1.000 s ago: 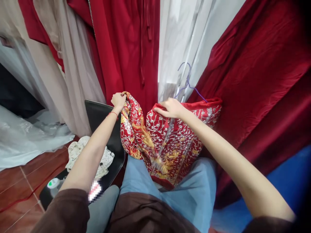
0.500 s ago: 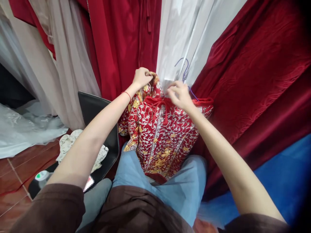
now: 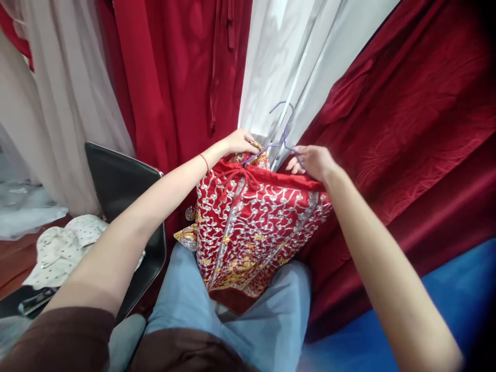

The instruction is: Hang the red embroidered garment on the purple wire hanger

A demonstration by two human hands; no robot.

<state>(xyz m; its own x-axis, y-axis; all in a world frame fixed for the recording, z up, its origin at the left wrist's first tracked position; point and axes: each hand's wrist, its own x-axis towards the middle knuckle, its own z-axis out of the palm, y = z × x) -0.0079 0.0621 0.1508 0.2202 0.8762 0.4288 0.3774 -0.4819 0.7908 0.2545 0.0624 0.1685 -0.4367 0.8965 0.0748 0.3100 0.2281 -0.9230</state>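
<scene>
A red garment embroidered in silver and gold hangs on a thin purple hanger above my lap. My left hand is closed on the garment's upper left edge, right beside the hanger wire. My right hand grips the hanger's right arm together with the garment's top right edge. The hanger's hook stands up in front of a white hanging cloth. The lower end of the garment rests on my blue-trousered legs.
Hanging red fabrics and a dark red velvet cloth fill the background, with pale sheer cloth at the left. A black chair at the left carries a white dotted cloth. Blue fabric lies at the lower right.
My left hand carried the garment's loose left side up and inward to the hanger. The right hand shifted right along the top edge. The garment now hangs folded and flatter.
</scene>
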